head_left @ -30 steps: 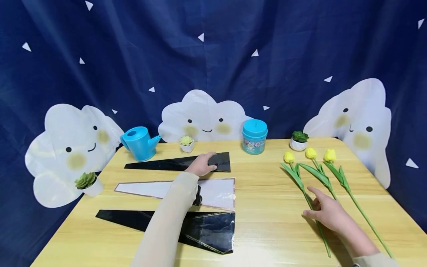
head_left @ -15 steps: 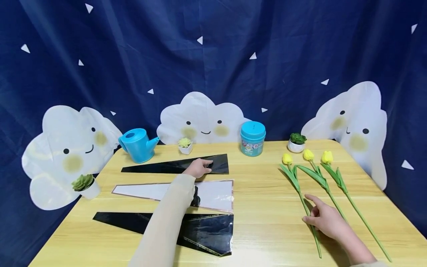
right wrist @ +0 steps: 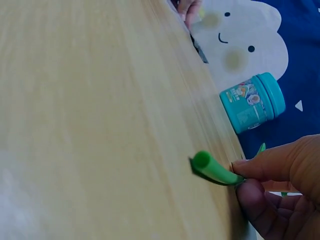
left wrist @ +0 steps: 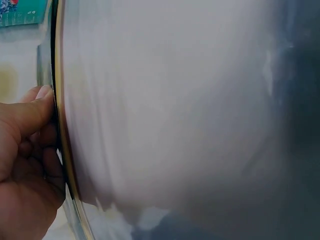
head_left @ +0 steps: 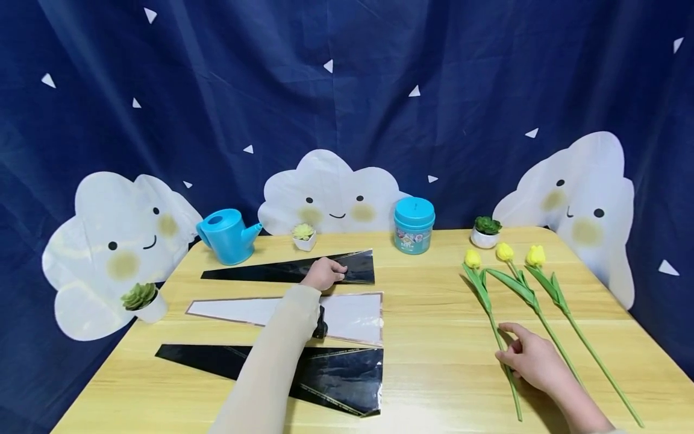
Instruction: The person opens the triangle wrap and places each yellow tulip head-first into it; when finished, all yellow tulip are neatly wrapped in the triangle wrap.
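In the head view my left hand is on the rearmost glossy black wrapping sheet, its thumb and fingers pinching the film. The left wrist view has the thumb and curled fingers at a thin dark edge, beyond a pale gold-edged sheet. At the right, my right hand pinches the green stem of the leftmost yellow tulip between thumb and forefinger. The cut end of that tulip's stem points toward the wrist camera, close over the wood.
Two more tulips lie to the right. A white sheet and another black sheet lie in front. Behind stand a blue watering can, a teal tub and small potted succulents. A cloud-print curtain hangs behind.
My left fingers have drawn together on the rear black sheet; before, they were spread, then pointing. The right thumb and forefinger have come together on the left tulip's stem.
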{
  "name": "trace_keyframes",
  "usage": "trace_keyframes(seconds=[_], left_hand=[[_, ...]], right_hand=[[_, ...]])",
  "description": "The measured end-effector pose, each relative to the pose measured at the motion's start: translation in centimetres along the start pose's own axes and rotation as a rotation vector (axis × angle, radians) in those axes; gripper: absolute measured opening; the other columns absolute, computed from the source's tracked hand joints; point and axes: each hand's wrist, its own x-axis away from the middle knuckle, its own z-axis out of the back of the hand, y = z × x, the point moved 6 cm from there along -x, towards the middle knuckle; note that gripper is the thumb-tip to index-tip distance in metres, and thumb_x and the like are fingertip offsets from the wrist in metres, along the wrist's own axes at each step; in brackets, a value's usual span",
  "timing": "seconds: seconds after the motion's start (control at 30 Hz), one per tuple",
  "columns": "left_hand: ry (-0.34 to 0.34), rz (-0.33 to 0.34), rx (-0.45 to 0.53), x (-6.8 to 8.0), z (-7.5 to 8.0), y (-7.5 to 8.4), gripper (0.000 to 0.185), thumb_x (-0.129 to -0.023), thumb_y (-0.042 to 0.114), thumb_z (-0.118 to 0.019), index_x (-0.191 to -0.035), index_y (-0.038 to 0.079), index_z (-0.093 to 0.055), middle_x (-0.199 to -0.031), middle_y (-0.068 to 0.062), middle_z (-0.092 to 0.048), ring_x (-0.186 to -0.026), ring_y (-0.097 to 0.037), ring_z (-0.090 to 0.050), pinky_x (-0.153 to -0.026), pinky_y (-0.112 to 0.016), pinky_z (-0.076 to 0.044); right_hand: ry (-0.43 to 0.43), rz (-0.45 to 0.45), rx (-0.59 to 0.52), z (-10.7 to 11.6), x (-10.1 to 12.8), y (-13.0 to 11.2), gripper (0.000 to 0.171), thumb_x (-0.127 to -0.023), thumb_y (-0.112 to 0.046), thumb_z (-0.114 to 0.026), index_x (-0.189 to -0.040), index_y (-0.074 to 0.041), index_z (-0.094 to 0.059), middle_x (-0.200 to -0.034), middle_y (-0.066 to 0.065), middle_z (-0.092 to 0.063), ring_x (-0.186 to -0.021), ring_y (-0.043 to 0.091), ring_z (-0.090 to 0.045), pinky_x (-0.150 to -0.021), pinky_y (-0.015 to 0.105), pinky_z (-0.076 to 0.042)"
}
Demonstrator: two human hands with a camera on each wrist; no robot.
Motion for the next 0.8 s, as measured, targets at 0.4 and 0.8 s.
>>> trace_keyframes(seconds=[0.4,0.8], left_hand=[[0.083,-0.078,-0.007,-0.3,0.4,-0.31,0.014,-0.085,0.008,-0.066,-0.072,0.013,-0.068,-0.096,-0.004,-0.068,-0.089,-0.022,-0.062,-0.077,-0.037,-0.05],[0.072,-0.061,0.034,-0.04,0.38,-0.71,0.009,-0.088,0.009,-0.063,-0.078,0.011,-0.064,-0.081,-0.003,-0.061,-0.075,-0.017,-0.056,-0.073,-0.034,-0.046]], right_hand=[[0.021,-0.009,-0.013,-0.12,0.0,-0.04,0.053,-0.084,-0.012,-0.064,-0.13,0.004,-0.043,-0.07,0.001,-0.053,-0.052,0.013,-0.052,-0.048,0.026,-0.041],[0.022,-0.057,-0.045,0.07,-0.25,0.11,0.044,-0.079,-0.007,-0.057,-0.119,0.011,-0.049,-0.078,0.005,-0.056,-0.055,0.015,-0.057,-0.05,0.028,-0.046]])
